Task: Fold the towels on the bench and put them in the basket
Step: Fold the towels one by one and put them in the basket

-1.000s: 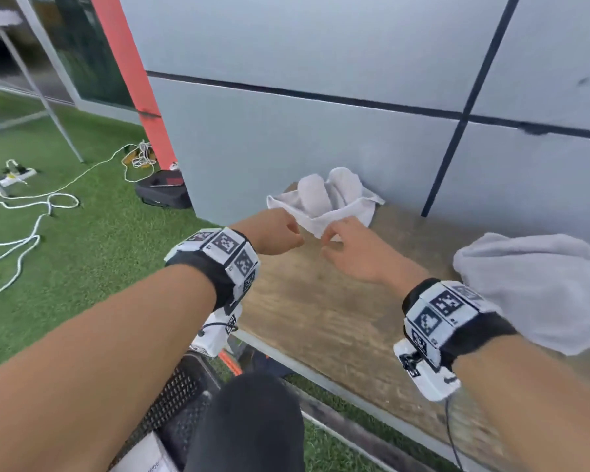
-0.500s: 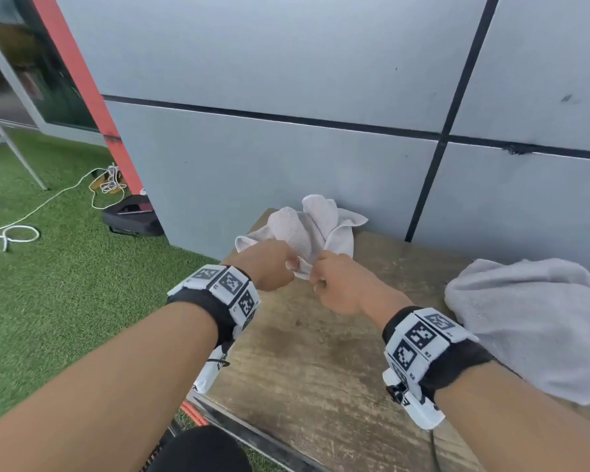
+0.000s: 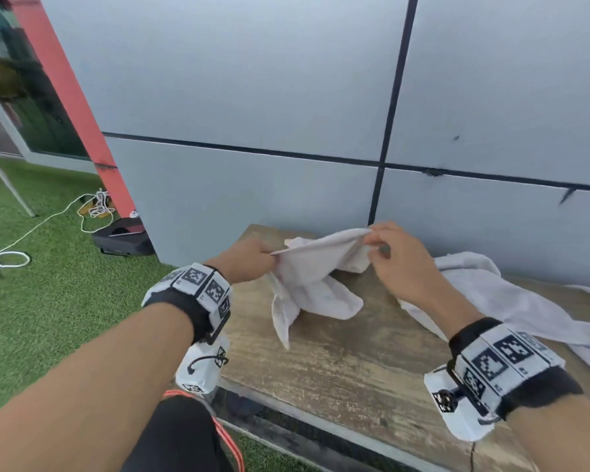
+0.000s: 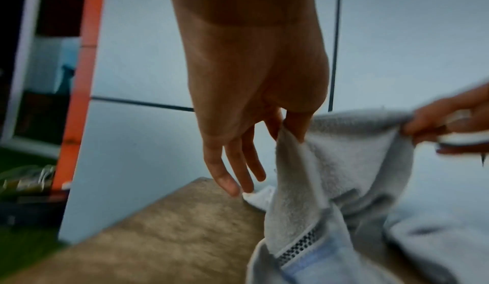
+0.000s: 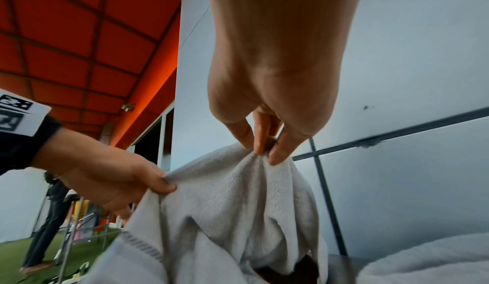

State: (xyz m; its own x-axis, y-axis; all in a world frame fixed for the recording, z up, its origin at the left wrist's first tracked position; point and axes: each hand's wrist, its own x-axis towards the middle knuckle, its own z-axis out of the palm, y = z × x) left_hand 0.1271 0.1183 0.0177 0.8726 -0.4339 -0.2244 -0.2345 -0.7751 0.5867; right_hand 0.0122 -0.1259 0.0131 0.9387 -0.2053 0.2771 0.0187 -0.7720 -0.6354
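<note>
A small white towel (image 3: pixel 315 281) hangs crumpled between both hands above the wooden bench (image 3: pixel 338 362); its lower folds rest on the boards. My left hand (image 3: pixel 252 262) pinches one point of its upper edge, seen as thumb and forefinger on the cloth (image 4: pixel 325 163) in the left wrist view. My right hand (image 3: pixel 389 243) pinches the edge further right, fingertips bunched on the towel (image 5: pixel 238 194). A second, larger pale towel (image 3: pixel 511 301) lies rumpled on the bench to the right. No basket shows.
A grey panelled wall (image 3: pixel 286 97) stands right behind the bench. Artificial grass (image 3: pixel 48 318) lies to the left, with white cables (image 3: pixel 4 260) and a dark case (image 3: pixel 123 238). An orange post (image 3: pixel 72 103) rises at the left. Another person's legs (image 5: pixel 45 232) show in the distance.
Both hands have taken hold of the small towel, lifted its edge off the bench and moved apart, stretching the cloth between them. My view has moved closer to the bench.
</note>
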